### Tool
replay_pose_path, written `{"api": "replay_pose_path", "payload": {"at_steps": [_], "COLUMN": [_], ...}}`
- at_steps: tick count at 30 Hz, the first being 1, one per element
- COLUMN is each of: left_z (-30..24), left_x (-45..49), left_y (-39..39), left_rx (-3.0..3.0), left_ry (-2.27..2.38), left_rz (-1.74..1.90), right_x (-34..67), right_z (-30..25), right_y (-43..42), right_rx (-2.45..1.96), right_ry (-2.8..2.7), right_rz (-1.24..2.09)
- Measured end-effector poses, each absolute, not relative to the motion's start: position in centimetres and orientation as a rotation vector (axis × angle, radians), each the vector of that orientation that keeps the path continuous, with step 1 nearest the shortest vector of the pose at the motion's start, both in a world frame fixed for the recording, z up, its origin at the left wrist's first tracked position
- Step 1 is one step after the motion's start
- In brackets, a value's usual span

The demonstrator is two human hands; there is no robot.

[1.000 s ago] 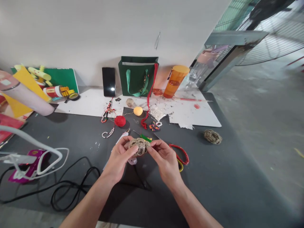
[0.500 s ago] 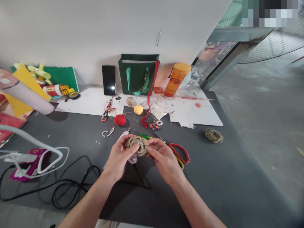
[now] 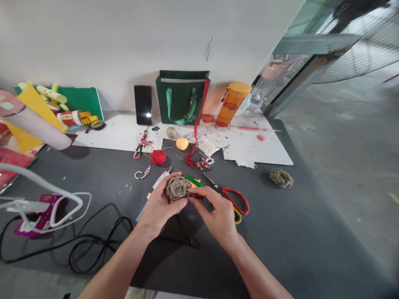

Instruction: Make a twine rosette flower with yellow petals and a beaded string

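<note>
Twine rosette (image 3: 177, 188) clasped in curled left hand (image 3: 160, 205), right hand (image 3: 218, 211) pinched its edge, red-handled scissors (image 3: 220, 188) lay just beside, red yarn ball (image 3: 158, 157) stayed behind.

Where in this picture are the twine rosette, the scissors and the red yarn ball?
twine rosette (image 3: 177, 187): head view, on its coiled centre.
scissors (image 3: 225, 191): head view, where the red handle meets the blades.
red yarn ball (image 3: 158, 157): head view, middle of the ball.

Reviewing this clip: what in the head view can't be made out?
Underside of the woven rosette: head view, covered by the left hand.
Whether the right hand grips the woven rosette: head view, contact hidden under that hand.
Yellow handle of the scissors: head view, partly behind the right hand.
</note>
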State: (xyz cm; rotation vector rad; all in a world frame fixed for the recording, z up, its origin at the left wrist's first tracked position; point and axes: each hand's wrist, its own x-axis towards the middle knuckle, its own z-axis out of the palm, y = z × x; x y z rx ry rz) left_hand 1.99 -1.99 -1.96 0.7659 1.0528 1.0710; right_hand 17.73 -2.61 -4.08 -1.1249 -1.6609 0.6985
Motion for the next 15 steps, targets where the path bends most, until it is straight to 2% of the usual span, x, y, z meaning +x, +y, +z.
{"api": "replay_pose_path", "payload": {"at_steps": [15], "left_z": [-1.66], "left_x": [1.92], "left_y": [-2.06], "left_rx": [0.802], "left_ry": [1.1], "left_rz": [0.997], "right_x": [18.1], "right_z": [-4.03], "right_y": [-2.35], "right_rx": [-1.073], "right_ry": [-1.701], "right_rz": [0.691]}}
